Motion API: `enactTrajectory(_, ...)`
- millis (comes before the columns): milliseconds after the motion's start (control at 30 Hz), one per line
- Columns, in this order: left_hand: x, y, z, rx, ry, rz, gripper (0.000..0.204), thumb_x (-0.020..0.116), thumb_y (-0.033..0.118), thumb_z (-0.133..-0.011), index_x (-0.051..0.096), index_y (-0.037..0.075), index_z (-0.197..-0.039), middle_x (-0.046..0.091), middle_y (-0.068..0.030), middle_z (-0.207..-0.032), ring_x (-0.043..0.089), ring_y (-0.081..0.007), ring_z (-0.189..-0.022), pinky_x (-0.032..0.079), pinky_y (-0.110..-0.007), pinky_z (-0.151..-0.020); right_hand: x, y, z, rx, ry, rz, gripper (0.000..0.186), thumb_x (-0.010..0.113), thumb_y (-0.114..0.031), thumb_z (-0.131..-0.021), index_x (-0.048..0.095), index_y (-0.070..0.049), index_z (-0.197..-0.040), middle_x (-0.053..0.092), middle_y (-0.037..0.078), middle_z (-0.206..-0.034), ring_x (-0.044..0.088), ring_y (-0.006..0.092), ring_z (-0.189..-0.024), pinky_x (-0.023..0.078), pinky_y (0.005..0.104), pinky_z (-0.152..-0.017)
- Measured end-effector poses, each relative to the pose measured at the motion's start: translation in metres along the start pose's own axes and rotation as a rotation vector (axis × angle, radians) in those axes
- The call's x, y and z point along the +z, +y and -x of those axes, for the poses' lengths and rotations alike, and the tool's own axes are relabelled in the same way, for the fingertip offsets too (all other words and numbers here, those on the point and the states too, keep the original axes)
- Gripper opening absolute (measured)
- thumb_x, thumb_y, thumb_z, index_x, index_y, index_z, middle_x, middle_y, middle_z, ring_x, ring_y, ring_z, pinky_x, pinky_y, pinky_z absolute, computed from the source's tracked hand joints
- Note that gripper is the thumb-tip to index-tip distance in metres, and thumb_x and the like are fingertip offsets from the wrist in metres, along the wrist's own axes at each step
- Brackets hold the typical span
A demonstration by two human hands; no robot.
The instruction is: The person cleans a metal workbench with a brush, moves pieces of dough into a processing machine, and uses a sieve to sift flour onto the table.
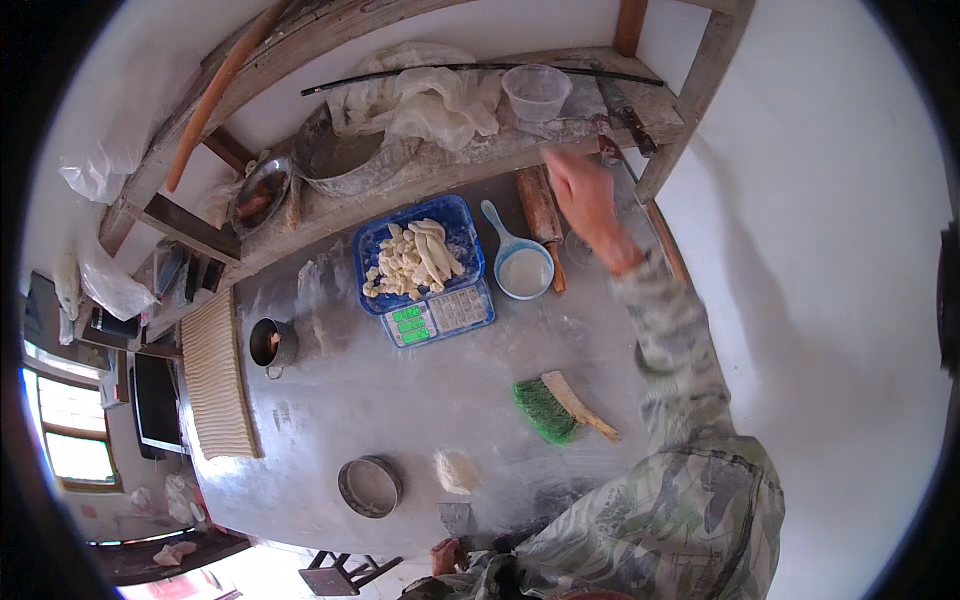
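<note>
My right hand (583, 203) is raised at the shelf's front edge, above a wooden rolling pin (538, 207). Motion smears its curled fingers, and I see nothing plainly held. At the table's near edge, my left hand (448, 556) looks closed beside a small metal scraper (455, 516); whether it grips the scraper is hidden. White dough pieces and strips (412, 257) fill a blue tray (366, 236) on a digital scale (462, 311). Right of the tray rests a blue-handled ladle (497, 219) with white contents. A green-bristled brush (553, 408) lies nearer me.
A flour heap (457, 472) and a round sieve (370, 487) occupy the near table. Leftward stand a metal cup (273, 345) and a ridged beige sheet (217, 375). The wooden shelf (450, 165) holds a clear tub (537, 92), knives (630, 122) and plastic wrap (430, 105).
</note>
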State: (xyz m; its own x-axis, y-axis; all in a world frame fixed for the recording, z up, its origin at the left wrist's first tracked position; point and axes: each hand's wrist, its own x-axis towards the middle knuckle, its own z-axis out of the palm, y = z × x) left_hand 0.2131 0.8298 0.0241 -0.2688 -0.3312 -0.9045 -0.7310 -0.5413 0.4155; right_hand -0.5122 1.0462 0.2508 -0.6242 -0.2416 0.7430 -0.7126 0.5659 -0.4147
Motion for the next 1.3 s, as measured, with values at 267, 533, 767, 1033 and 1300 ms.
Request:
enactTrajectory(267, -0.019, -0.008, -0.017, 0.275, -0.179, -0.417, 0.016, 0.058, 0.016, -0.089, 0.065, 0.001, -0.085, 0.065, -0.0063, -0.073, 0.059, -0.0154, -0.059, 0.047, -0.030, -0.052, 0.049, 0.135, 0.237, 0.242, -0.473, 0.506, 0.022, 0.059, -0.009, -0.081, 0.064, -0.002, -0.101, 0.061, 0.015, -0.099, 0.061, 0.0337, -0.092, 0.051, 0.0433, -0.077)
enactTrajectory(533, -0.004, 0.017, -0.033, -0.008, -0.092, -0.141, 0.019, 0.056, 0.015, -0.091, 0.067, -0.001, -0.094, 0.069, -0.0069, -0.083, 0.064, -0.0161, -0.071, 0.052, -0.031, -0.063, 0.066, 0.178, 0.237, 0.241, -0.853, 0.573, 0.016, 0.063, -0.007, -0.072, 0.065, -0.004, -0.087, 0.059, 0.016, -0.101, 0.061, 0.0314, -0.092, 0.051, 0.0457, -0.068)
enactTrajectory(767, -0.009, 0.002, -0.024, -0.075, -0.100, -0.062, 0.023, 0.056, 0.015, -0.091, 0.067, -0.004, -0.098, 0.069, -0.0071, -0.086, 0.064, -0.0162, -0.073, 0.053, -0.032, -0.067, 0.045, 0.147, 0.243, 0.239, -0.646, 0.534, 0.054, 0.073, -0.030, -0.074, 0.055, 0.001, -0.115, 0.050, 0.019, -0.123, 0.049, 0.0351, -0.116, 0.046, 0.0495, -0.087)
enactTrajectory(1033, -0.005, 0.030, -0.007, 0.759, -0.304, -1.168, 0.023, 0.065, 0.015, -0.081, 0.068, 0.003, -0.099, 0.070, -0.0151, -0.092, 0.066, -0.0259, -0.079, 0.053, -0.035, -0.071, 0.039, 0.158, 0.236, 0.343, -0.542, 0.643, 0.077, 0.075, -0.043, -0.074, 0.046, 0.004, -0.128, 0.042, 0.023, -0.134, 0.040, 0.0415, -0.126, 0.041, 0.0544, -0.094)
enactTrajectory(1300, -0.007, 0.024, -0.016, 0.004, -0.154, -0.259, 0.022, 0.058, 0.016, -0.090, 0.068, -0.001, -0.099, 0.068, -0.0050, -0.087, 0.060, -0.0120, -0.074, 0.051, -0.029, -0.066, 0.058, 0.191, 0.223, 0.216, -0.861, 0.627, 0.040, 0.067, -0.026, -0.077, 0.061, 0.003, -0.105, 0.063, 0.021, -0.101, 0.062, 0.0355, -0.094, 0.051, 0.0403, -0.077)
